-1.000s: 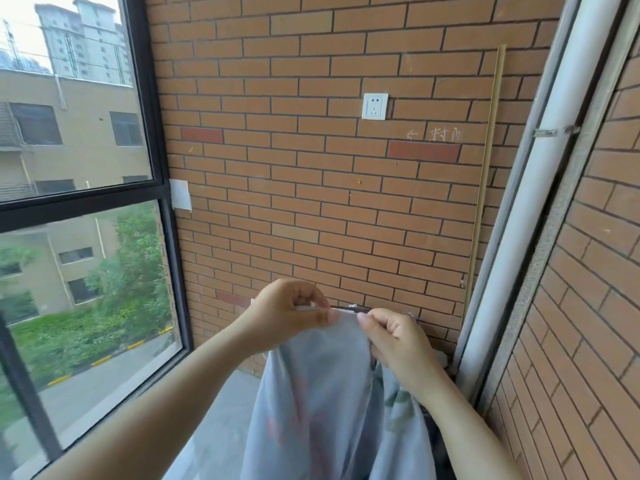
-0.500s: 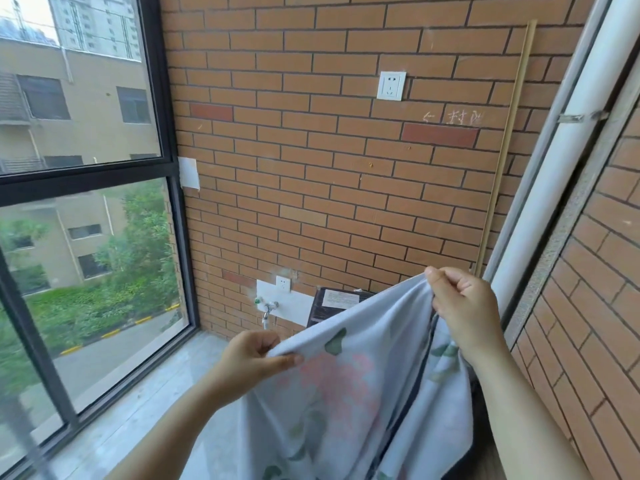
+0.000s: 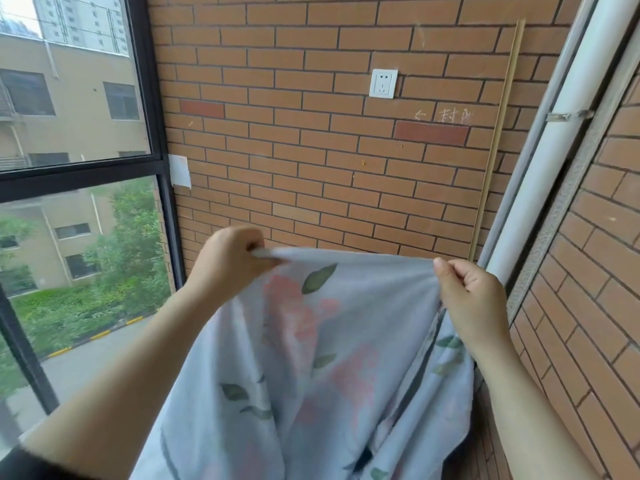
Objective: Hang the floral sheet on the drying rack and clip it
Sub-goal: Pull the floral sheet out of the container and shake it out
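- Since half a second ago the left hand (image 3: 232, 261) has risen from low in the frame to the middle. It is now about level with the right hand (image 3: 474, 299), and the slope in the cloth between them is gone.
- Both hands are clamped on the top edge of the floral sheet (image 3: 329, 358). The left fist bunches one end of the edge, and the right pinches the other end between thumb and curled fingers.
- Held so, the edge runs nearly straight across the lower middle of the frame. I judge this is to spread the sheet flat and give a clean line to lay over a rail.
- The rest of the sheet hangs below and between the two forearms, down to the bottom of the frame.
- No drying rack or clip shows. Behind the sheet stands the brick wall (image 3: 311, 168), with a socket (image 3: 382, 83) right of centre in the upper frame and a window (image 3: 69, 133) at the left.
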{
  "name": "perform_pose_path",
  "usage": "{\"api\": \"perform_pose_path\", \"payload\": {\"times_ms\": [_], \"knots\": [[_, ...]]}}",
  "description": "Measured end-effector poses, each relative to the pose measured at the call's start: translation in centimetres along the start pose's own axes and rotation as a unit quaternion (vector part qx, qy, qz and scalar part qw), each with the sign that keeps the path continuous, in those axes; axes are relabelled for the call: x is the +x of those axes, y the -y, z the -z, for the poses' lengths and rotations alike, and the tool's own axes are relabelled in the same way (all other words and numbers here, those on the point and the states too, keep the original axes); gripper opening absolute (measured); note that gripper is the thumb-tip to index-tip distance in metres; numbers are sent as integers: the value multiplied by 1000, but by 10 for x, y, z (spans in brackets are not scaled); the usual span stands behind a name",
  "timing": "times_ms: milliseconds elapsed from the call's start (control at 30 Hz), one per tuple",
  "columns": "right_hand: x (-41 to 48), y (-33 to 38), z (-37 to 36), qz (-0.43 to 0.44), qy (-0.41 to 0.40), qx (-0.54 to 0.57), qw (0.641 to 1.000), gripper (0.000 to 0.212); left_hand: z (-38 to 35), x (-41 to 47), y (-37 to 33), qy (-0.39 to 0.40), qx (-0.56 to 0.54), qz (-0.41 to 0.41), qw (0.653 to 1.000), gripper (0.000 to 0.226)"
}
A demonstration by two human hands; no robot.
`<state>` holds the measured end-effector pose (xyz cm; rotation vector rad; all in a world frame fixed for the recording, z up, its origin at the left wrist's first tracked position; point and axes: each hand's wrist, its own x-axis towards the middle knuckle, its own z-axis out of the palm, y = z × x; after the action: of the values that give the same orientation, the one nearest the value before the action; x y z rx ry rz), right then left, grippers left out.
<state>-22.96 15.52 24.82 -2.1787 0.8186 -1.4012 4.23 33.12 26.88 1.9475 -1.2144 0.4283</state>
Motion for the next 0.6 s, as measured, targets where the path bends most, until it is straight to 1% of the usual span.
{"api": "perform_pose_path", "payload": {"times_ms": [33,67,100,167,233,267,333,367,400,433,467,500,567,600], "knots": [[-1,-2,1,2,-26,-19,999,49,-8,-9,10,57,29,8,998,60],[-2,-4,1,1,-48,-28,998,49,-15,-18,20,98,35,20,994,63],[-2,-4,2,-1,-69,-32,997,49,-19,-26,27,124,23,31,992,65],[0,-4,3,-4,-99,-32,995,49,-20,-34,31,147,-23,43,988,66],[3,-8,3,-18,-96,-41,994,49,-16,-41,24,150,-99,65,982,67],[3,-11,3,-34,-82,-46,995,49,-15,-46,17,147,-160,84,973,68],[-2,-20,3,-85,-45,-49,994,45,-15,-56,0,132,-278,116,944,69],[-8,-25,3,-113,-31,-46,992,39,-16,-60,-9,126,-313,116,934,63],[-16,-26,1,-139,-21,-38,989,29,-17,-64,-17,122,-325,106,932,51],[-26,-23,0,-166,-11,-24,986,22,-19,-66,-25,116,-316,92,937,36],[-35,-19,-3,-179,0,-4,984,28,-21,-67,-30,108,-301,82,944,23],[-46,-13,-5,-173,26,21,984,36,-23,-68,-34,103,-287,76,949,15],[-65,3,-13,-139,125,95,978,44,-30,-71,-40,115,-269,67,954,8],[-72,8,-18,-122,187,132,966,46,-34,-74,-44,132,-260,55,955,7]]}}
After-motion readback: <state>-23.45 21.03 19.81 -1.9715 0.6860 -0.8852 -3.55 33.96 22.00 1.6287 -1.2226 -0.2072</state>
